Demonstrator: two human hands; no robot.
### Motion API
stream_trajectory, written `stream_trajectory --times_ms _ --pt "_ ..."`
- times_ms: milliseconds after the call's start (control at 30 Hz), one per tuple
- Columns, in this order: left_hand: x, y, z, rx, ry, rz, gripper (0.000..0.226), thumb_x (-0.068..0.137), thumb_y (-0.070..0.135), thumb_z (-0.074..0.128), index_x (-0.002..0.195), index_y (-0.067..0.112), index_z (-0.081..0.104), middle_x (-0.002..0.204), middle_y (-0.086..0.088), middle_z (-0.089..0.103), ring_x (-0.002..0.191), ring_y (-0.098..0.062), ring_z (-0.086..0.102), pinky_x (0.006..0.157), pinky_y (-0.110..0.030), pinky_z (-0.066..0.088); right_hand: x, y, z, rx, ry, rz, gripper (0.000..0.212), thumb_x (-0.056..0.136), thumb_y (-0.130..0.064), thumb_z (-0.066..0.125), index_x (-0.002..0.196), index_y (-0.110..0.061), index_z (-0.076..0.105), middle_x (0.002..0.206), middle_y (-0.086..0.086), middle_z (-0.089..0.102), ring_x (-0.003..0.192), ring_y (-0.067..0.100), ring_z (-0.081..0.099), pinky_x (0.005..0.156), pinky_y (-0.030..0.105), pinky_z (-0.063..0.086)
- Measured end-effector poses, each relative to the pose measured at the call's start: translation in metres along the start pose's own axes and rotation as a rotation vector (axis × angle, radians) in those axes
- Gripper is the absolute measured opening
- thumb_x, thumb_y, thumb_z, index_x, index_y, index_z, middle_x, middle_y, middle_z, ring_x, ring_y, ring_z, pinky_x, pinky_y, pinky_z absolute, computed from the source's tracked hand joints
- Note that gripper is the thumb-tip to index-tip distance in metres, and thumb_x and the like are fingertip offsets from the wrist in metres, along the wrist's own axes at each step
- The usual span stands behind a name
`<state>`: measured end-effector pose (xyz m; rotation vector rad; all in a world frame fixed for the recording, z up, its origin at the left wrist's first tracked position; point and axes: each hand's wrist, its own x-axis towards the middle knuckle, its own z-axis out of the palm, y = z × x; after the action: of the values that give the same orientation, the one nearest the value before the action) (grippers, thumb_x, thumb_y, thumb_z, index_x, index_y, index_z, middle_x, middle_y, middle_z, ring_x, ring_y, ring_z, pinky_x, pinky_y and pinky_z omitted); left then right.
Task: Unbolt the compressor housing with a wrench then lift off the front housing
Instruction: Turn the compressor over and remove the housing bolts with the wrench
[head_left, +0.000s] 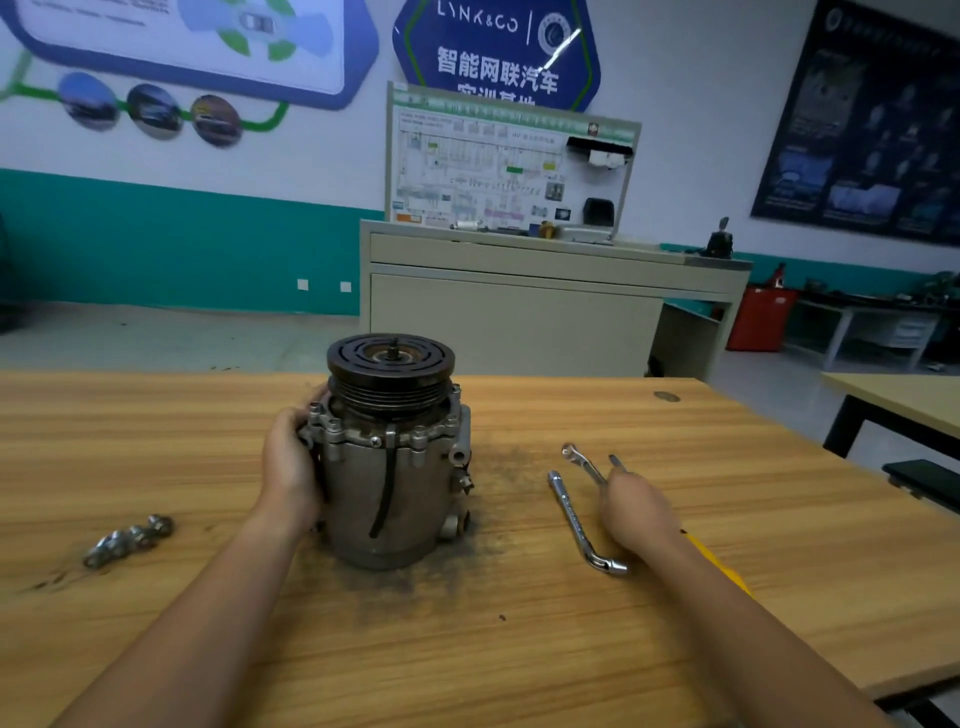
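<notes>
A grey compressor (395, 488) stands upright on the wooden table (467, 649), its black pulley (390, 371) on top and bolts showing around the front housing flange (374, 434). My left hand (293, 467) grips the compressor's left side just below the flange. My right hand (636, 512) is blurred and lies over the near end of a small wrench (584, 462); whether it grips the wrench is not clear. An L-shaped socket wrench (582, 525) lies on the table just left of that hand.
Several loose bolts and washers (130, 540) lie at the table's left. Dark grime is spread around the compressor's base. A yellow object (719, 564) peeks out under my right forearm. A black device (927, 478) sits at the right edge. A cabinet (519, 312) stands behind.
</notes>
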<state>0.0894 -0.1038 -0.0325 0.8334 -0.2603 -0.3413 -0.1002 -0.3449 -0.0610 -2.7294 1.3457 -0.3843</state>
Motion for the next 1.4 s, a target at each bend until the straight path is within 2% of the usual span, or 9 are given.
stream_trajectory --times_ms 100,200,333,533,667,767,933,1233,1400 --pt "-0.004 -0.001 0.003 -0.054 0.024 0.032 0.049 0.091 0.014 0.024 0.066 0.018 0.065 0.057 0.006 0.065 0.056 -0.008 0.06 0.049 -0.013 0.047 -0.006 -0.016 -0.019 0.628 0.081 0.063 0.018 0.096 -0.017 0.036 0.092 -0.005 0.049 0.078 0.012 0.058 0.067 0.028 0.052 0.058 0.034 0.039" --pt "-0.009 -0.002 0.004 -0.095 -0.016 0.057 0.04 0.091 0.013 0.023 0.099 0.016 0.062 0.083 0.002 0.07 0.077 -0.012 0.065 0.065 -0.021 0.052 -0.03 -0.047 -0.05 1.02 0.05 -0.007 0.017 0.09 -0.026 0.051 0.088 -0.009 0.056 0.059 0.0 0.048 0.052 0.013 0.041 0.049 0.028 0.03" --pt "-0.023 -0.002 0.005 -0.081 0.094 0.076 0.039 0.094 0.015 0.028 0.117 0.019 0.06 0.1 0.0 0.067 0.097 -0.018 0.061 0.076 -0.03 0.048 -0.086 -0.098 -0.061 1.076 0.018 -0.264 0.032 0.072 -0.049 0.066 0.081 -0.019 0.058 0.056 -0.008 0.056 0.046 0.001 0.049 0.046 0.018 0.037" --pt "-0.05 0.0 -0.009 0.134 0.228 0.228 0.042 0.092 0.013 0.042 0.129 0.029 0.051 0.129 -0.003 0.056 0.118 -0.023 0.052 0.1 -0.046 0.043 -0.116 -0.139 -0.044 1.18 0.046 -0.319 0.025 0.069 -0.039 0.076 0.074 -0.03 0.053 0.062 -0.021 0.06 0.063 -0.013 0.055 0.052 0.004 0.038" --pt "-0.061 0.004 -0.027 0.124 0.071 0.137 0.082 0.064 0.034 0.074 0.138 0.037 0.039 0.12 0.007 0.057 0.107 -0.015 0.056 0.066 -0.029 0.053 -0.109 -0.143 -0.041 1.193 0.067 -0.25 0.026 0.071 -0.04 0.074 0.071 -0.025 0.053 0.063 -0.012 0.059 0.059 -0.009 0.054 0.049 0.006 0.038" --pt "-0.061 0.007 -0.04 0.305 -0.098 0.149 0.118 0.048 0.036 0.086 0.147 0.033 0.022 0.116 0.02 0.05 0.1 0.002 0.054 0.062 -0.011 0.05 -0.101 -0.144 -0.038 1.22 0.032 -0.208 0.027 0.071 -0.042 0.074 0.074 -0.022 0.056 0.069 -0.009 0.064 0.063 -0.001 0.059 0.053 0.015 0.042" --pt "-0.059 0.017 -0.047 0.535 -0.146 0.151 0.125 0.04 0.044 0.081 0.148 0.034 0.017 0.13 0.016 0.039 0.114 0.0 0.044 0.073 -0.011 0.046 -0.09 -0.14 -0.039 1.176 0.0 -0.23 0.028 0.069 -0.04 0.076 0.072 -0.024 0.052 0.059 -0.012 0.061 0.056 -0.002 0.058 0.051 0.017 0.041" --pt "-0.068 0.006 -0.031 0.442 -0.085 0.186 0.114 0.052 0.025 0.084 0.146 0.035 0.021 0.115 0.027 0.043 0.094 0.014 0.047 0.059 -0.004 0.045 -0.066 -0.128 -0.047 1.155 -0.04 -0.288 0.033 0.069 -0.031 0.079 0.073 -0.022 0.047 0.044 -0.014 0.052 0.035 -0.002 0.043 0.034 0.006 0.027" --pt "-0.079 -0.023 0.009 0.558 0.112 0.283 0.102 0.069 0.016 0.081 0.146 0.036 0.017 0.147 0.009 0.03 0.133 -0.019 0.035 0.1 -0.037 0.041 -0.054 -0.113 -0.05 1.019 0.053 -0.198 0.034 0.073 -0.043 0.073 0.071 -0.021 0.046 0.059 -0.008 0.046 0.051 0.006 0.037 0.044 0.019 0.027"
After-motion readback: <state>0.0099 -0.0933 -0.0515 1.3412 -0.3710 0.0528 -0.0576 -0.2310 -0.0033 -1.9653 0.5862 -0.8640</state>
